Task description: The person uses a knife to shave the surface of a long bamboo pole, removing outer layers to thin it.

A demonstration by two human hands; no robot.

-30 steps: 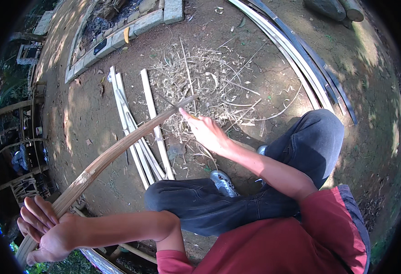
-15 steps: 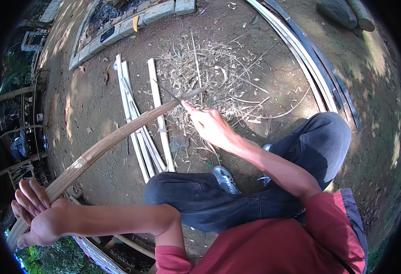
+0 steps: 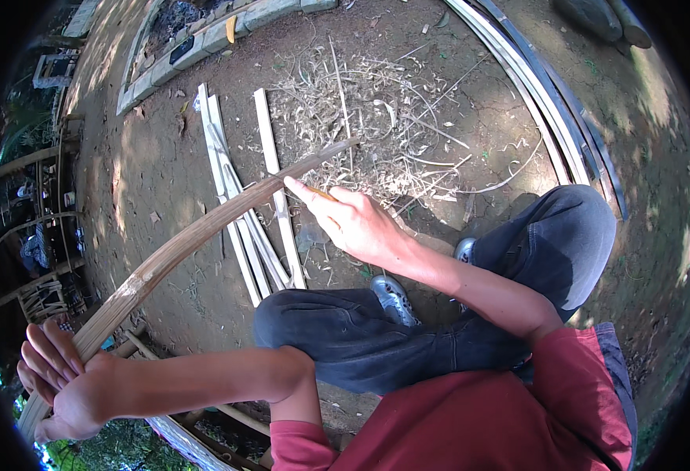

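At the lower left rim, where the picture is darkening and bending, the near end of the long curved tan bamboo strip is running out of sight behind the left hand, so its butt is hard to make out. That hand is pressing flat against the strip with fingers stretched and spread, not curled around it. The strip is rising diagonally to the upper right, its thin tip ending over the pile of pale dry bamboo shavings. The right hand is closing on a slim yellowish tool, mostly hidden inside the fist, with the forefinger lying along it and touching the strip's underside near the middle. Beneath the strip, 3 or so flat pale split bamboo slats are lying on the bare brown dirt ground. Long grey curved bamboo poles are sweeping along the upper right.
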